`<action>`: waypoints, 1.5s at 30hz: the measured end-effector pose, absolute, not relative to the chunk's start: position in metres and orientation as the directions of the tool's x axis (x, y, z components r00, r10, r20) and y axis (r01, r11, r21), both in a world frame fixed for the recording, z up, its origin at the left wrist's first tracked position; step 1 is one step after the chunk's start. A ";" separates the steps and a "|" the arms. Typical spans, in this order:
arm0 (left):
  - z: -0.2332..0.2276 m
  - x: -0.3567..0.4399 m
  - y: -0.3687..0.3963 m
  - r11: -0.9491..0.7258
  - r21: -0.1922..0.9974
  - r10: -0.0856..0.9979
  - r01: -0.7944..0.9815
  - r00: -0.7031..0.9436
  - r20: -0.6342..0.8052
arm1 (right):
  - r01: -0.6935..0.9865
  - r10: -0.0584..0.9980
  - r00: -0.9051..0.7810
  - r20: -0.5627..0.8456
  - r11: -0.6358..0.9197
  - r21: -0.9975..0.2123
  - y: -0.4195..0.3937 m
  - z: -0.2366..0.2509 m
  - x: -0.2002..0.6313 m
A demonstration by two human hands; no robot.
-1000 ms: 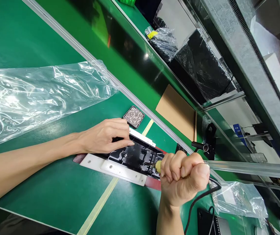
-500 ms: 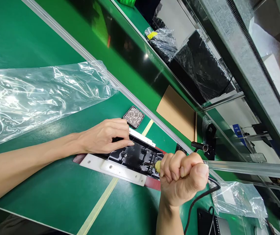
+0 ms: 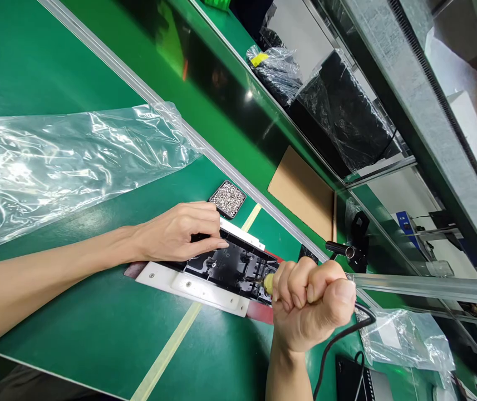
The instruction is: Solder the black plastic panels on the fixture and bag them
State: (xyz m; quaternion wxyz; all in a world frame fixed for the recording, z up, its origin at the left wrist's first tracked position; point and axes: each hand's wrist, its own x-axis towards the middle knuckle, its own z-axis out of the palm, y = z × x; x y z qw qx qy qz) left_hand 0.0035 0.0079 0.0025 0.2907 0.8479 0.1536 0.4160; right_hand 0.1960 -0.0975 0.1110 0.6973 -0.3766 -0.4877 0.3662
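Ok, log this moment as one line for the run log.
left hand: flat on black part in white fixture | right hand: fist on corded driver, bit at part | screw tray: beside fixture

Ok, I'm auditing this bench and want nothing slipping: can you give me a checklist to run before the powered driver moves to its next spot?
1. Left hand pressing on the black plastic part: ok.
2. Part seated in the white flat fixture: ok.
3. Right hand fisted round the yellow-tipped powered screwdriver: ok.
4. Bit square in a screw: cannot tell.
5. Black cable trailing away from the part: ok.
6. Small black tray of silver screws beside the left hand: ok.
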 end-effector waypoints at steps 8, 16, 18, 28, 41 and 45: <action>0.002 0.003 0.008 -0.786 0.617 0.498 0.017 0.608 0.618 | -0.147 0.881 0.252 0.401 0.445 -0.883 -0.097 0.111 0.196; 0.003 0.003 0.008 -0.788 0.615 0.497 0.017 0.607 0.620 | -0.137 0.881 0.256 0.397 0.439 -0.888 -0.097 0.112 0.197; 0.003 0.003 0.008 -0.789 0.614 0.496 0.018 0.608 0.620 | -0.136 0.882 0.253 0.398 0.440 -0.888 -0.097 0.112 0.197; 0.003 0.004 0.008 -0.791 0.611 0.496 0.021 0.606 0.622 | -0.128 0.879 0.231 0.418 0.453 -0.882 -0.097 0.111 0.196; 0.004 0.004 0.007 -0.779 0.627 0.511 0.025 0.604 0.611 | -0.122 0.879 0.244 0.409 0.447 -0.886 -0.097 0.112 0.195; 0.004 0.004 0.007 -0.777 0.630 0.510 0.018 0.604 0.612 | -0.126 0.875 0.251 0.413 0.453 -0.883 -0.097 0.112 0.194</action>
